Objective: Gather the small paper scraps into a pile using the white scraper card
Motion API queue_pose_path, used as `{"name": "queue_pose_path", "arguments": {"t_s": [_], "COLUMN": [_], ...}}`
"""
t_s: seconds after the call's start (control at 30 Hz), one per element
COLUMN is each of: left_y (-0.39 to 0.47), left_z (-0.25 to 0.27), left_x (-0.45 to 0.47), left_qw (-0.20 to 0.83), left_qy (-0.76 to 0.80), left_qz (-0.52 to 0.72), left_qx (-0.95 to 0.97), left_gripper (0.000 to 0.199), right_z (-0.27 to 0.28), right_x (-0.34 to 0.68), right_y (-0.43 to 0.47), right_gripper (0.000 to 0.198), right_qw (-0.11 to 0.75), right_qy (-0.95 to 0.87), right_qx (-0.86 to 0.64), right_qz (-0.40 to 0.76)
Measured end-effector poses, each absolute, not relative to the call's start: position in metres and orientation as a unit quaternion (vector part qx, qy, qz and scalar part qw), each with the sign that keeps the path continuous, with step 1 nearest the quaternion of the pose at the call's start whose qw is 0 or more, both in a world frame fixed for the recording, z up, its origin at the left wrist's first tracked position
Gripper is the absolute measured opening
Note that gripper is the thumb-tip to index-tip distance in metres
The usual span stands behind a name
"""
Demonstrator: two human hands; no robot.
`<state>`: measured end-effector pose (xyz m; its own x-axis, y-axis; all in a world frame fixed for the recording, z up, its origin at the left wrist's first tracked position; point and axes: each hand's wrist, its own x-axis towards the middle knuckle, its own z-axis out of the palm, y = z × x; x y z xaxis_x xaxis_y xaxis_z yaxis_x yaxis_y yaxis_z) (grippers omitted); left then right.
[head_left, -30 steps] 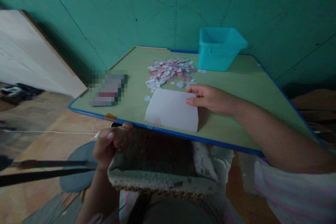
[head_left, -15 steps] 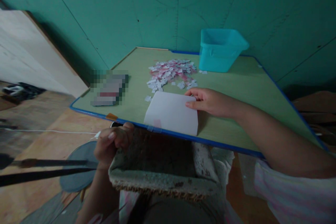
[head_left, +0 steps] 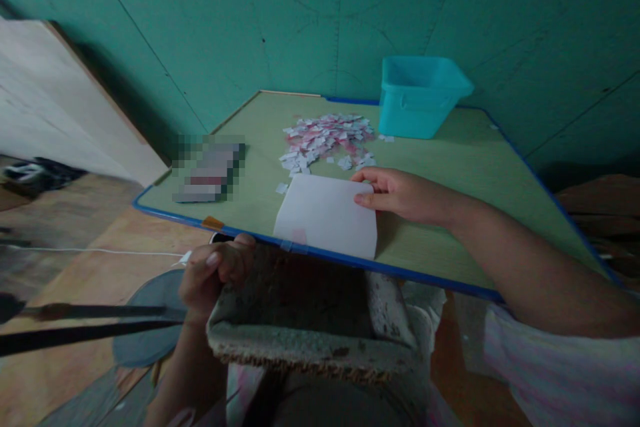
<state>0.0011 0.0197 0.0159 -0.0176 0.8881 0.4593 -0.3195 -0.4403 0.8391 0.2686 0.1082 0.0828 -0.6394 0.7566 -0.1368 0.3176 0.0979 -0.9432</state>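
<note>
My right hand (head_left: 384,190) is closed on the right side of a sheet of white paper (head_left: 325,217), thumb on top and fingers at the far corner. The paper lies on the pale green tabletop (head_left: 450,180) and reaches the blue-edged front. Just beyond it is a loose pile of small paper squares (head_left: 327,133), white with pink among them. Below the table's front edge, my left hand (head_left: 217,270) is curled closed. A dark item with a pale rim (head_left: 220,237) shows behind its fingers; whether the hand grips it is unclear.
A turquoise plastic bin (head_left: 417,100) stands at the back right of the table. A pixelated flat object (head_left: 210,172) lies at the left. Below the front edge is a worn, cloth-edged box (head_left: 310,340). A white cable (head_left: 100,251) runs on the left, and a green wall (head_left: 300,13) rises behind.
</note>
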Motion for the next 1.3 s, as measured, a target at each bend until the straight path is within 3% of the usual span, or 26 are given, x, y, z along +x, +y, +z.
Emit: {"name": "queue_pose_path", "arguments": {"t_s": [0.6, 0.8, 0.9, 1.0, 1.13, 1.3], "left_y": [0.019, 0.019, 0.019, 0.019, 0.019, 0.020], "left_z": [0.014, 0.014, 0.015, 0.014, 0.013, 0.016], "left_x": [-0.001, 0.000, 0.000, -0.002, -0.002, 0.000], "left_qw": [0.466, 0.466, 0.475, 0.480, 0.474, 0.459], "left_qy": [0.265, 0.266, 0.268, 0.263, 0.262, 0.269], "left_qz": [0.661, 0.661, 0.653, 0.647, 0.650, 0.653], "left_qx": [0.526, 0.525, 0.525, 0.531, 0.533, 0.539], "left_gripper": [0.030, 0.030, 0.029, 0.028, 0.028, 0.030], "right_z": [0.088, 0.088, 0.091, 0.094, 0.095, 0.092], "right_x": [0.268, 0.266, 0.266, 0.268, 0.276, 0.289], "right_y": [0.101, 0.101, 0.103, 0.108, 0.121, 0.139], "right_gripper": [0.024, 0.023, 0.018, 0.018, 0.020, 0.022], "right_qw": [0.143, 0.165, 0.215, 0.326, 0.486, 0.600], "right_qy": [-0.768, -0.754, -0.707, -0.639, -0.546, -0.474], "right_qx": [-0.328, -0.334, -0.354, -0.388, -0.436, -0.453], "right_qz": [0.531, 0.540, 0.573, 0.579, 0.525, 0.459]}}
